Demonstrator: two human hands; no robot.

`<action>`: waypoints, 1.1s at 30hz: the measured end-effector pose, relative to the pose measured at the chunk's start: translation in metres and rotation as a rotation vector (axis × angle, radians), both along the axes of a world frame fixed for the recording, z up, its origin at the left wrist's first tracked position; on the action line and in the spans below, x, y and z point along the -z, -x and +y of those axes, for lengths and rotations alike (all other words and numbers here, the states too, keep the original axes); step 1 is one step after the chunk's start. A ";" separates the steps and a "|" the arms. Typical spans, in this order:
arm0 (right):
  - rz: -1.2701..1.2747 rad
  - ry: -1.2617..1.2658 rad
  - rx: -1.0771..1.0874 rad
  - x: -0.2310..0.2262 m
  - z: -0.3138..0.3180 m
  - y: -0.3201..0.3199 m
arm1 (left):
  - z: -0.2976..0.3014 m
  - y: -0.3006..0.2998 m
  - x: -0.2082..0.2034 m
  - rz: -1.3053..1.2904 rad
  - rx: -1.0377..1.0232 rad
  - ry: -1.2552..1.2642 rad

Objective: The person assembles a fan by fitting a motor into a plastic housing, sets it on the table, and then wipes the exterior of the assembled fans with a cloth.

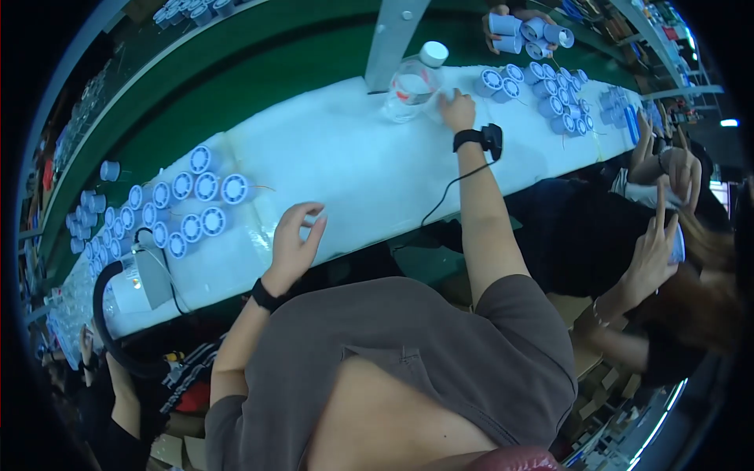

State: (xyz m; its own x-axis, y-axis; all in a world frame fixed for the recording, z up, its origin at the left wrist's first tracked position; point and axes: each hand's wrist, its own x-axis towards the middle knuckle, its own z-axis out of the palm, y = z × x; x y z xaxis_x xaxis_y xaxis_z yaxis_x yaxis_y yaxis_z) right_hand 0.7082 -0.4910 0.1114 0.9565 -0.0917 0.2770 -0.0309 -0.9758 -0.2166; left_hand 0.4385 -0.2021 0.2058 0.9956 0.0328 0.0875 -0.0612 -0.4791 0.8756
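Observation:
My left hand (pixel 297 242) is held over the near edge of the white table, thumb and fingers apart, with nothing in it. My right arm reaches forward across the table. My right hand (pixel 458 112) has its fingers curled, just right of a clear plastic bottle (pixel 407 96) with a white cap. Something faint and see-through shows beside those fingers; I cannot make out what it is. Several pale blue plastic cups with slotted round ends (pixel 206 187) stand in a cluster to the left, some with thin wires.
More blue cups (pixel 551 104) stand at the right, where another person's hands (pixel 542 20) hold several. A grey box (pixel 155 275) with a thick black hose (pixel 100 306) is at the left. A metal post (pixel 390 43) rises behind the bottle. Co-workers' hands (pixel 652 251) show at the right.

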 end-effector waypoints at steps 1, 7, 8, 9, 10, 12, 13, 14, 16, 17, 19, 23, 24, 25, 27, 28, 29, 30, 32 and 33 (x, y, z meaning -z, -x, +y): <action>0.081 0.048 -0.046 0.001 0.003 -0.001 | -0.017 -0.015 0.002 0.087 0.010 0.098; 0.079 -0.887 -0.126 -0.021 -0.006 0.026 | -0.080 -0.115 0.005 0.365 0.050 0.444; 0.243 -1.418 -0.070 -0.037 -0.003 0.038 | -0.087 -0.124 -0.001 0.387 0.024 0.518; 0.263 -1.414 -0.069 -0.056 -0.001 0.054 | -0.097 -0.131 -0.005 0.402 0.039 0.566; 0.355 -1.697 -0.144 -0.078 -0.001 0.070 | -0.108 -0.136 -0.009 0.420 0.060 0.613; 0.453 -1.978 -0.205 -0.103 -0.003 0.098 | -0.127 -0.143 -0.018 0.471 0.147 0.718; 0.496 -2.015 -0.215 -0.111 -0.004 0.109 | -0.133 -0.142 -0.020 0.506 0.246 0.816; 0.540 -2.051 -0.229 -0.117 -0.004 0.121 | -0.135 -0.136 -0.019 0.517 0.246 0.821; 0.578 -2.079 -0.255 -0.123 -0.006 0.139 | -0.137 -0.130 -0.018 0.452 0.252 0.840; 0.577 -2.018 -0.288 -0.125 -0.006 0.147 | -0.136 -0.131 -0.018 0.412 0.263 0.848; 0.570 -1.890 -0.360 -0.129 -0.002 0.158 | -0.127 -0.123 -0.011 0.232 0.327 0.658; 0.541 -1.719 -0.383 -0.136 0.006 0.171 | -0.117 -0.097 -0.017 0.056 0.443 0.412; 0.531 -1.707 -0.386 -0.139 0.009 0.172 | -0.114 -0.090 -0.021 0.238 0.461 0.534; 0.559 -1.727 -0.334 -0.147 0.014 0.176 | -0.111 -0.082 -0.024 0.423 0.471 0.656; 0.623 -1.765 -0.225 -0.159 0.023 0.183 | -0.104 -0.075 -0.023 0.374 0.432 0.565; 0.629 -1.754 -0.228 -0.157 0.026 0.185 | -0.101 -0.072 -0.022 0.339 0.390 0.465; 0.574 -1.574 -0.296 -0.152 0.028 0.184 | -0.097 -0.069 -0.021 0.306 0.346 0.366; 0.520 -1.396 -0.359 -0.149 0.034 0.183 | -0.094 -0.066 -0.021 0.307 0.339 0.373; 0.479 -1.214 -0.418 -0.146 0.043 0.183 | -0.087 -0.064 -0.023 -0.100 0.264 0.233; 0.463 -1.237 -0.430 -0.145 0.045 0.183 | -0.083 -0.062 -0.024 -0.299 0.223 0.157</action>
State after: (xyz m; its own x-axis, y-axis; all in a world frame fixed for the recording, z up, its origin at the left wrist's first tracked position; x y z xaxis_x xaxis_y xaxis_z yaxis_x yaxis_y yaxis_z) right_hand 0.5248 -0.4456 0.2569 0.9534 0.2793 -0.1137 -0.0857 -0.1106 -0.9902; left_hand 0.5005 -0.2850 0.2293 0.9112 -0.1449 0.3856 -0.4116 -0.2873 0.8649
